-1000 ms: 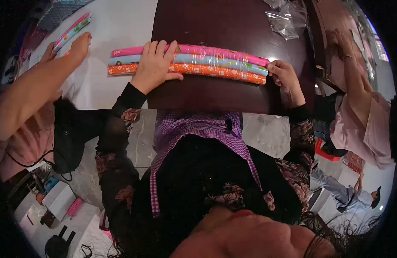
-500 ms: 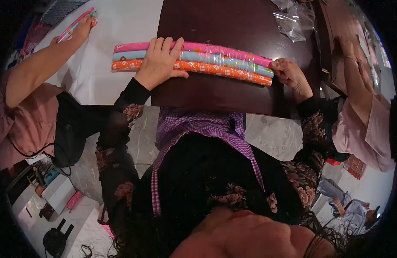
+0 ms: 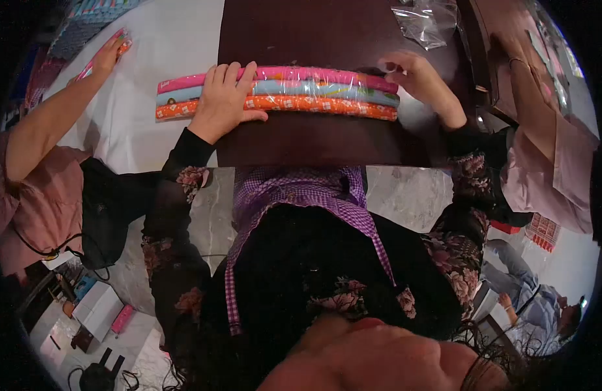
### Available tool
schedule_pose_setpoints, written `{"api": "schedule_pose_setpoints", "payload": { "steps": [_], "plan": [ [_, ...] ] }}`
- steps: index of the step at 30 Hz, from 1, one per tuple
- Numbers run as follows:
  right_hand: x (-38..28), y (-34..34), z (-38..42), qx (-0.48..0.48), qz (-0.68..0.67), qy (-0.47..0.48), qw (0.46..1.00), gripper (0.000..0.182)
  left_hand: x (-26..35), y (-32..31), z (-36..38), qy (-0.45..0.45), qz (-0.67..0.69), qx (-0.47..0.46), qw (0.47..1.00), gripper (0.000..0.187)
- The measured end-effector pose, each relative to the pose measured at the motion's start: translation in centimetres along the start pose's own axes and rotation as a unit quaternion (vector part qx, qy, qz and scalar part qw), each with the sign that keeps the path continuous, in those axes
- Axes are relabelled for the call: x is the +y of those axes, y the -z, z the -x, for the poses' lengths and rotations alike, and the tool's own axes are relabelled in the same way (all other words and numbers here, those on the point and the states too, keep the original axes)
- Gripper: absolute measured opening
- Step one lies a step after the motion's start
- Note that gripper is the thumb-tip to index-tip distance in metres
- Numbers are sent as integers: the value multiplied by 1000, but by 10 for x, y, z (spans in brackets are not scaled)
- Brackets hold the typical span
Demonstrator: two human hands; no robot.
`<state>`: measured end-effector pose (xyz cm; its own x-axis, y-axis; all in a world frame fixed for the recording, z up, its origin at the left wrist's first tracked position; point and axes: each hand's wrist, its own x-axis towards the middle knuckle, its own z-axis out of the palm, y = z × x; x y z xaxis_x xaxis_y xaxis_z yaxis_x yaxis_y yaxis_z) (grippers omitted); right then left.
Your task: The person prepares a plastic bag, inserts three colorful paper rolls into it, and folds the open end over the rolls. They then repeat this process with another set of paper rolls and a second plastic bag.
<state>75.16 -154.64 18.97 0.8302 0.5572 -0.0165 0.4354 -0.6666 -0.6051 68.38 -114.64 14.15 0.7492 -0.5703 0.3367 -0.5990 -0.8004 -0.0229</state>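
Three patterned paper rolls (image 3: 314, 90), pink, light blue and orange, lie side by side in a clear plastic wrapper on the table. My left hand (image 3: 224, 98) rests across their left part, fingers stretched over the pink roll and thumb out by the orange one. Just off the right end of the rolls is my right hand (image 3: 418, 81). Its fingers are loosely bent and apart, pointing left near the pink roll's tip, and nothing shows in them.
A dark brown tabletop (image 3: 314, 143) meets a white surface (image 3: 144, 55) at left. Crumpled clear plastic bags (image 3: 428, 23) lie at the back right. At the far left, a co-worker's hand (image 3: 105, 58) holds similar rolls; another person's arm (image 3: 526, 78) reaches in at right.
My right hand has let go of the wrapper's right end and moved up, its fingers apart. The rolls now lie straighter; my left hand stays on them.
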Motion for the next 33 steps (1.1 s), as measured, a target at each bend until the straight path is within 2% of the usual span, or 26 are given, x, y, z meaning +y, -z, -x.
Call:
{"api": "schedule_pose_setpoints", "payload": {
  "steps": [1,3,8,14,16,19,24,26,29,33],
  "plan": [
    [-6,-7,-3,4,0,0,1000,27,0,0,0,0,3,0,1000,98],
    [-12,-19,-12,3,54,207,977,26,0,0,-1,1,4,-1,1000,98],
    [-13,-32,-13,-15,-4,201,979,24,2,1,0,-9,-10,9,1000,100],
    [-5,-27,-9,28,42,248,967,18,2,5,-1,-13,-12,0,1000,101],
    [-3,-24,-7,34,113,280,953,16,1,3,-1,-11,-15,-7,1000,101],
    [7,-26,-2,50,128,304,943,23,0,2,0,-10,-15,-10,1000,101],
    [8,-17,18,57,154,261,951,20,1,6,-1,-4,0,-10,1000,100],
    [12,-14,24,45,169,238,955,18,1,7,-1,17,23,-52,998,103],
    [20,-15,30,60,179,222,957,19,0,4,-1,13,5,-33,999,101],
    [28,-12,42,80,137,196,968,21,-3,2,0,14,8,-42,999,101]
  ]
}}
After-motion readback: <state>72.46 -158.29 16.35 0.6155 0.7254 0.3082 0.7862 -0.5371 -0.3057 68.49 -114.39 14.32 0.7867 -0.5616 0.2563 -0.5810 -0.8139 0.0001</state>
